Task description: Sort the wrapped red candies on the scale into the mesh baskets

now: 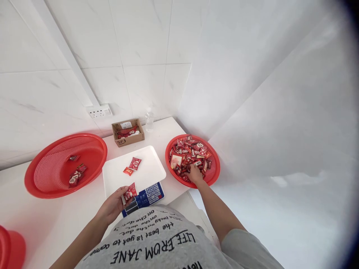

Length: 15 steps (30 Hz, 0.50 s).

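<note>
Between the thumb and fingers of my left hand is a red snack packet, held over the near edge of a white weighing scale. Two more red packets lie on the scale's tray. My right hand reaches down into a round red basket on the right, which is full of small red packets. Its fingertips are among the packets, and whether they grip one is hidden.
A larger red basket with a few packets stands at the left. Behind the scale are a cardboard box holding red packets and a clear plastic bottle. Part of a red container shows at the lower left. A wall socket is above the table.
</note>
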Motion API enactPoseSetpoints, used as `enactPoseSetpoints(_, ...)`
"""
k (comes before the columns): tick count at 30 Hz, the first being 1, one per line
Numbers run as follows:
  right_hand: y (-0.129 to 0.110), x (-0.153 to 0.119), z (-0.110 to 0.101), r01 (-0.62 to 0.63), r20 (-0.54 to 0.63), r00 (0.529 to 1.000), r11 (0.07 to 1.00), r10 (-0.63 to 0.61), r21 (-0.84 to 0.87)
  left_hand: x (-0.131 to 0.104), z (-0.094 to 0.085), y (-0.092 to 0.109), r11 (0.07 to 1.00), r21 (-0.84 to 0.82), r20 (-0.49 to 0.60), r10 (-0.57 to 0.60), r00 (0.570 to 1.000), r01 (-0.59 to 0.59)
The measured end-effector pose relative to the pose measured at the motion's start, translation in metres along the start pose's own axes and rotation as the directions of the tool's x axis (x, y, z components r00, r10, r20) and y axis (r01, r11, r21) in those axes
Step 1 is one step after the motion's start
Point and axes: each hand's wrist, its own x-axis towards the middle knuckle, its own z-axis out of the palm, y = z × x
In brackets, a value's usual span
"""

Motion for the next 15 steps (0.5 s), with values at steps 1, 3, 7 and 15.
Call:
enactPoseSetpoints(1,-0.0003,-0.0011,0.0,-0.006,-0.048,0.999,1.0,0.006,0.004,0.0002,-0.0007,-0.0005,1.0,-0.001,0.003,0.001,1.0,-0.001)
enactPoseSetpoints(3,-0.0006,-0.0032,-0.0014,0.025,-0.128,0.991,1.0,-0.027,-0.012,0.0004,-0.0016,-0.0014,1.0,0.0,0.003,-0.002,1.0,0.002)
enactPoseSetpoints(7,-0.0038,-0.006,-0.0029,0.143,-0.089,0.985,0.986,-0.151,-0.089,0.0008,-0.0006,-0.0023,1.0,-0.005,-0.008,-0.01,1.0,0.01)
enactPoseSetpoints(15,-0.0055,-0.0037,-0.0087,0.068,-0.104,0.993,0.979,-0.049,0.192,0.0034,-0.0034,-0.0043,1.0,-0.006,0.0,-0.007,1.0,0.007)
